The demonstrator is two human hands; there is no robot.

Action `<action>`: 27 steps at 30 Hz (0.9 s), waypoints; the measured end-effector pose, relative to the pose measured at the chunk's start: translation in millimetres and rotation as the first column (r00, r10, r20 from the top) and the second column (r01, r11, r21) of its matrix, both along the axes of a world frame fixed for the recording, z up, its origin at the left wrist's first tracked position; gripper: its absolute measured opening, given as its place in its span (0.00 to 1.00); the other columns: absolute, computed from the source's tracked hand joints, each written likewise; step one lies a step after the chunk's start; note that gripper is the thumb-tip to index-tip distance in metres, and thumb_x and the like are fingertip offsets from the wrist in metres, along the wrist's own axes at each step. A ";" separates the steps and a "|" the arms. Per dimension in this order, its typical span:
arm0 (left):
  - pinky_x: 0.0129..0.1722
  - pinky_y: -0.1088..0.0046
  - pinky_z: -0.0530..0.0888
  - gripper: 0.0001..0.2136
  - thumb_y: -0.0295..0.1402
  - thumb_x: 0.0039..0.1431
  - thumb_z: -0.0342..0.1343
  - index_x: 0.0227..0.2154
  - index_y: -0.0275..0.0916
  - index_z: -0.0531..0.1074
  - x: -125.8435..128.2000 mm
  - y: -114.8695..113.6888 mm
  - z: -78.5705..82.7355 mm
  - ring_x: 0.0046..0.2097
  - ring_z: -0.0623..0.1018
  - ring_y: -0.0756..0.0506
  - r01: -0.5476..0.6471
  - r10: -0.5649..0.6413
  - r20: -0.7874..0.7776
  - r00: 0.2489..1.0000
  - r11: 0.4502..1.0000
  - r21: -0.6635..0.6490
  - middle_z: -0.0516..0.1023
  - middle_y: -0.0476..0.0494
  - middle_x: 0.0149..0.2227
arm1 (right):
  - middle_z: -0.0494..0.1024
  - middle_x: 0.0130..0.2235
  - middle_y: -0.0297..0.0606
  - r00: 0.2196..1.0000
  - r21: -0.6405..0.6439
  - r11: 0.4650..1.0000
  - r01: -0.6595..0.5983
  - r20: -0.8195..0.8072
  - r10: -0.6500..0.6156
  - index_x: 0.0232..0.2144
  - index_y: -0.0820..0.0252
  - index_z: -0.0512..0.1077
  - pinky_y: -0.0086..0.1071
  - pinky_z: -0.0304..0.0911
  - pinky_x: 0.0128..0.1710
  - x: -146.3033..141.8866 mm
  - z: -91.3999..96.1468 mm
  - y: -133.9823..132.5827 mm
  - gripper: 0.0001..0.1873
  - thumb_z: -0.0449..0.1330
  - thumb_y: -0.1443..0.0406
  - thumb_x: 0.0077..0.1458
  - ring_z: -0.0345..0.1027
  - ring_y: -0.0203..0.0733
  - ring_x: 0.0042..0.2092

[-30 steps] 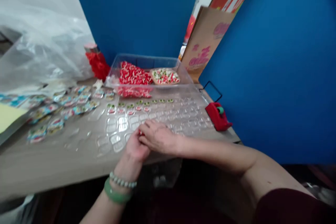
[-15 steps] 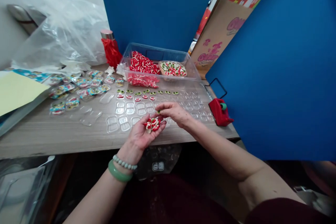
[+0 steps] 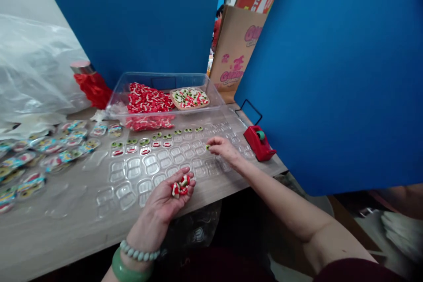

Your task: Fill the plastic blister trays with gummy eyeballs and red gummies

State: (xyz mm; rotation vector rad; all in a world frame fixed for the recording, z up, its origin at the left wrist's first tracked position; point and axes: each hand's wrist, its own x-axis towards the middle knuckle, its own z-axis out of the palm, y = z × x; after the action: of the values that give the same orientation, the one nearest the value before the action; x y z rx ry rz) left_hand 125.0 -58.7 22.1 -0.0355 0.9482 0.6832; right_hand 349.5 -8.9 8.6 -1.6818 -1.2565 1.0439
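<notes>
Table (image 3: 66, 238) | blister tray (image 3: 152, 163) | your right hand (image 3: 224, 149): fingertips (image 3: 213, 142) together on green gummy (image 3: 208, 146), pinch gently | your left hand (image 3: 158, 205): palm up, fingers slightly apart, cradling red-white gummies (image 3: 180, 186)

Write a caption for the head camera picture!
Left hand cups red-and-white gummies; right hand holds a green gummy over a clear blister tray.
</notes>
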 end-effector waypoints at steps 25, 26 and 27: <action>0.22 0.76 0.78 0.11 0.22 0.66 0.50 0.48 0.36 0.71 31.3 47.1 -2.9 0.25 0.80 0.47 0.055 -0.055 -0.014 0.998 0.997 0.049 0.78 0.43 0.29 | 0.79 0.44 0.41 0.697 0.074 0.995 -0.064 0.717 -0.009 0.38 0.60 0.80 0.31 0.61 0.45 24.3 -18.5 96.5 0.14 0.54 0.70 0.55 0.70 0.42 0.45; 0.23 0.75 0.78 0.11 0.23 0.66 0.50 0.49 0.35 0.71 31.4 47.8 -2.4 0.25 0.80 0.47 0.061 -0.061 -0.010 0.998 0.997 0.047 0.78 0.42 0.30 | 0.79 0.43 0.40 0.753 0.111 0.988 -0.103 0.658 0.005 0.38 0.60 0.80 0.31 0.62 0.47 19.4 -13.9 86.9 0.14 0.55 0.70 0.55 0.70 0.42 0.46; 0.23 0.75 0.78 0.12 0.23 0.66 0.50 0.49 0.35 0.71 31.7 48.3 -2.3 0.25 0.80 0.47 0.064 -0.064 -0.003 0.998 0.997 0.049 0.79 0.41 0.31 | 0.80 0.42 0.39 0.818 0.133 0.979 -0.155 0.574 0.051 0.38 0.60 0.80 0.31 0.62 0.47 13.5 -9.2 75.8 0.14 0.56 0.70 0.54 0.71 0.41 0.46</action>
State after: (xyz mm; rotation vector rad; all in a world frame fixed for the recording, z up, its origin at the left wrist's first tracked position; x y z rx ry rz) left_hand 156.7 -10.3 19.9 0.0384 0.9297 0.6471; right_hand 363.0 66.9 -0.5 -1.8695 -1.7789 0.4648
